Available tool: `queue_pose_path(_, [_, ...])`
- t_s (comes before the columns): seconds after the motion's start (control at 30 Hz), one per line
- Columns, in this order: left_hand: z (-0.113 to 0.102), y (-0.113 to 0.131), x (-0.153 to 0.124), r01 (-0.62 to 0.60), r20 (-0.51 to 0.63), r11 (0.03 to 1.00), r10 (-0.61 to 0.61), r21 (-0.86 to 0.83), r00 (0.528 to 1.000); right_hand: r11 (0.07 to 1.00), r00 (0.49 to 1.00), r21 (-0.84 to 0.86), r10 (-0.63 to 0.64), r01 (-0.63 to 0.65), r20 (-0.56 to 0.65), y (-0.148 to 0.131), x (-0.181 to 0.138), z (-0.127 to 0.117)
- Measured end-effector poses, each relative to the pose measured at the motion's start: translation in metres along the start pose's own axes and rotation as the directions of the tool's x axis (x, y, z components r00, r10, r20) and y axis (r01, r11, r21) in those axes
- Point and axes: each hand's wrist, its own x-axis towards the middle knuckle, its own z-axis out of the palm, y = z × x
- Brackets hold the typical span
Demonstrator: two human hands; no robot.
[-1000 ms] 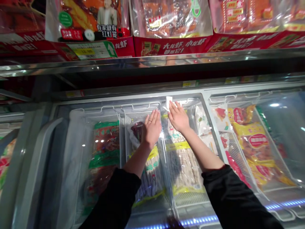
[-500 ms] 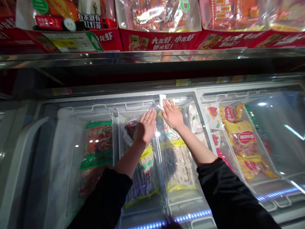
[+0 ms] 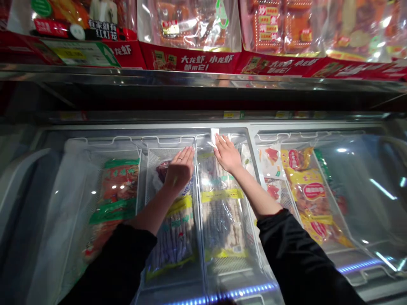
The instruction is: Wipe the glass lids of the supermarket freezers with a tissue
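Note:
My left hand (image 3: 179,169) lies palm down on the clear glass lid (image 3: 203,271) of a chest freezer, its fingers stretched out and nothing in them. To its right, my right hand (image 3: 228,155) presses a white tissue (image 3: 214,136) against the glass close to the lid's far edge; the tissue's corners stick out around the spread fingers. Beneath the glass, wire baskets hold packs of pale sticks with yellow bands, one pack (image 3: 224,220) below my right hand and another (image 3: 173,237) below my left. A dark red item (image 3: 163,170) is partly hidden by my left hand.
Green-edged packs (image 3: 119,186) lie in the left basket, and yellow bags (image 3: 310,186) lie to the right. A metal shelf edge (image 3: 190,80) runs above the freezer, carrying red boxes (image 3: 193,61) of packaged food. A curved handle (image 3: 27,163) stands at the left.
My view has turned slightly right. Over the glass, my right hand has slid a little to the right with the tissue. My left hand stays at about the same place on the lid.

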Motion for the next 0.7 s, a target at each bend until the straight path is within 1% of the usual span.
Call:
queue_pose_path(0.07, [-0.001, 0.003, 0.002, 0.015, -0.003, 1.000, -0.015, 0.006, 1.000, 1.000, 1.000, 0.019, 0.008, -0.009, 0.021, 0.018, 0.021, -0.009])
queue_pose_path(0.13, [0.000, 0.008, 0.004, 0.048, -0.026, 0.999, -0.048, -0.001, 0.999, 0.996, 0.996, 0.038, 0.084, -0.083, -0.011, 0.036, 0.026, -0.012])
queue_pose_path(0.2, [0.006, 0.018, 0.010, 0.072, -0.052, 0.997, -0.073, -0.019, 0.996, 0.985, 0.982, 0.052, 0.171, -0.167, -0.080, 0.045, 0.012, -0.009])
queue_pose_path(0.27, [0.015, 0.031, 0.021, 0.067, -0.057, 0.997, -0.069, -0.041, 0.996, 0.978, 0.969, 0.059, 0.204, -0.198, -0.136, 0.041, -0.014, -0.001])
queue_pose_path(0.33, [0.029, 0.047, 0.034, 0.060, -0.046, 0.996, -0.063, -0.064, 0.997, 0.989, 0.980, 0.045, 0.149, -0.144, -0.131, 0.029, -0.035, 0.005])
queue_pose_path(0.37, [0.036, 0.055, 0.041, 0.072, -0.038, 0.995, -0.074, -0.074, 0.997, 0.995, 0.989, 0.035, 0.100, -0.097, -0.111, 0.024, -0.040, 0.005])
queue_pose_path(0.43, [0.049, 0.068, 0.053, 0.120, -0.027, 0.989, -0.123, -0.092, 0.992, 1.000, 0.998, 0.019, -0.005, 0.006, -0.057, 0.023, -0.034, 0.001])
queue_pose_path(0.5, [0.059, 0.076, 0.060, 0.149, -0.037, 0.983, -0.154, -0.108, 0.987, 0.998, 0.998, 0.013, -0.057, 0.057, -0.007, 0.037, -0.013, -0.009])
queue_pose_path(0.53, [0.062, 0.078, 0.062, 0.144, -0.052, 0.983, -0.151, -0.115, 0.987, 0.999, 0.999, 0.012, -0.051, 0.051, 0.009, 0.049, -0.002, -0.014])
queue_pose_path(0.6, [0.064, 0.078, 0.062, 0.113, -0.087, 0.987, -0.123, -0.116, 0.989, 1.000, 1.000, 0.007, 0.028, -0.028, 0.006, 0.076, 0.013, -0.023])
queue_pose_path(0.63, [0.064, 0.078, 0.061, 0.102, -0.101, 0.989, -0.113, -0.110, 0.988, 0.997, 0.997, 0.007, 0.072, -0.072, -0.012, 0.089, 0.013, -0.024])
queue_pose_path(0.7, [0.062, 0.078, 0.060, 0.104, -0.113, 0.990, -0.114, -0.092, 0.987, 0.992, 0.989, 0.013, 0.129, -0.128, -0.071, 0.106, -0.002, -0.022])
